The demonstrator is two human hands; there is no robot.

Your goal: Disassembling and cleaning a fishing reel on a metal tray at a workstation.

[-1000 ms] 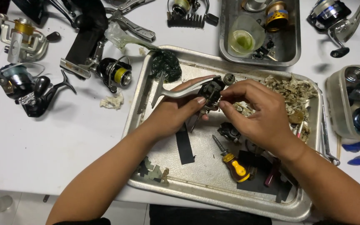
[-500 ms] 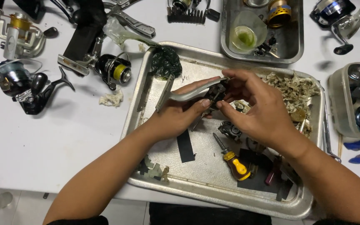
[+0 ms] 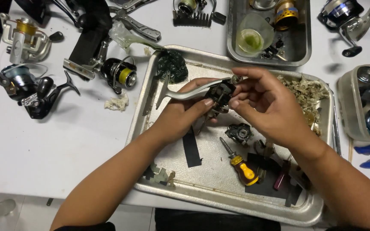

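My left hand [image 3: 185, 112] grips a stripped fishing reel body [image 3: 219, 94] by its silver foot, which points left over the metal tray [image 3: 219, 201]. My right hand [image 3: 266, 105] pinches the black housing from the right, fingertips at a small round part on its top. Both hands hover above the tray's middle. Below them in the tray lie a small black reel part [image 3: 239, 132] and a yellow-handled screwdriver [image 3: 238, 160].
Whole spinning reels [image 3: 28, 87] [image 3: 118, 72] lie on the white table at left. A second tray [image 3: 270, 34] with a cup and spool sits at the back. A plastic box of reels [image 3: 367, 102] stands right. Dried debris [image 3: 305, 92] fills the main tray's right corner.
The view has shifted slightly. Both hands stay on the reel body, and my right fingers have moved up to its top end.
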